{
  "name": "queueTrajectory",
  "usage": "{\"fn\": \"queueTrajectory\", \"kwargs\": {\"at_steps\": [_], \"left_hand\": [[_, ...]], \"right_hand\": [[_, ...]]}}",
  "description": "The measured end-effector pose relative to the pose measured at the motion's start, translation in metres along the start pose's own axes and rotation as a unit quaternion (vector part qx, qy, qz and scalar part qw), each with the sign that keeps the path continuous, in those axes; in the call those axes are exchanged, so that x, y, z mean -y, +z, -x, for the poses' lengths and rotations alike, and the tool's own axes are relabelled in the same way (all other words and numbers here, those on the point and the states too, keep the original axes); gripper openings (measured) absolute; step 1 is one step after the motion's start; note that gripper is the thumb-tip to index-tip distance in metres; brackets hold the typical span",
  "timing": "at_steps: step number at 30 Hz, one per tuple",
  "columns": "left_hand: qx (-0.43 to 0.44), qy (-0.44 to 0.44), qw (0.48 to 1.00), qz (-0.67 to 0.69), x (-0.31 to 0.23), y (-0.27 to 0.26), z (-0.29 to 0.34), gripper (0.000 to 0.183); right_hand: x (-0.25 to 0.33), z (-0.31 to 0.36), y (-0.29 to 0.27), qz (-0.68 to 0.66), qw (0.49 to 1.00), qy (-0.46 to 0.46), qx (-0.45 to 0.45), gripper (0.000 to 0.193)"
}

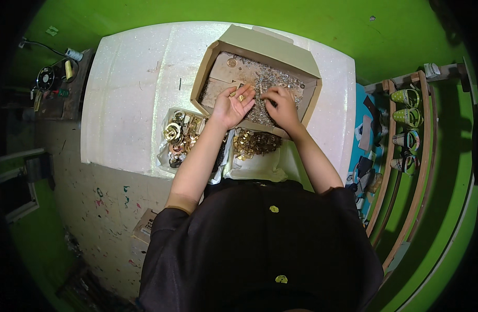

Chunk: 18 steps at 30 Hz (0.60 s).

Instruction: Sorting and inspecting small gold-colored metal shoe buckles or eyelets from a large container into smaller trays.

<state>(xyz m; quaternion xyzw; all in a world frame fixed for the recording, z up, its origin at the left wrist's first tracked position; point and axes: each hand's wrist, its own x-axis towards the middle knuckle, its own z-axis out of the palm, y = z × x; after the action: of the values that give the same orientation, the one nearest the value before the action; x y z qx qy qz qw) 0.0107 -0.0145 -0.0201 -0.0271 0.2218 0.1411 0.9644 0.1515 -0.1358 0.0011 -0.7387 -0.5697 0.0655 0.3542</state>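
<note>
An open cardboard box [210,57] stands on the white table, its floor strewn with small silvery bits [272,78] and a round tan piece [231,63]. Over the box my left hand [230,109] is turned palm up, with small gold-coloured pieces [240,98] lying at its half-curled fingers. Just to its right, my right hand [284,108] reaches down with its fingers drawn together above the silvery bits. Whatever those fingertips hold is too small to make out. Closer to me, a heap of gold-coloured metal pieces [252,144] fills part of a white-lined container [254,169].
Left of my left forearm, a tray [163,156] carries gold and dark metal parts. The white table [124,99] extends leftward. At right stand a wooden rack [423,125] with several green and patterned shoes and a blue surface with scraps [364,135]. A small carton [144,226] lies below.
</note>
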Motion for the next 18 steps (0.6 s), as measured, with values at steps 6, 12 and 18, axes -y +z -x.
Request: {"fn": "queueTrajectory", "kwargs": {"at_steps": [6,12,18], "left_hand": [[-0.022,0.032,0.999,-0.015,0.001,-0.004,-0.003,0.032],[-0.035,0.045,0.997,-0.047,0.002,0.0,-0.002,0.03],[-0.032,0.033,0.999,-0.025,0.001,0.002,0.001,0.034]], "right_hand": [[0.001,0.011,-0.004,0.095,0.976,-0.043,0.193,0.014],[0.002,0.006,0.005,0.143,0.961,-0.095,0.216,0.017],[-0.004,0.01,0.01,0.17,0.966,-0.078,0.178,0.015]]}}
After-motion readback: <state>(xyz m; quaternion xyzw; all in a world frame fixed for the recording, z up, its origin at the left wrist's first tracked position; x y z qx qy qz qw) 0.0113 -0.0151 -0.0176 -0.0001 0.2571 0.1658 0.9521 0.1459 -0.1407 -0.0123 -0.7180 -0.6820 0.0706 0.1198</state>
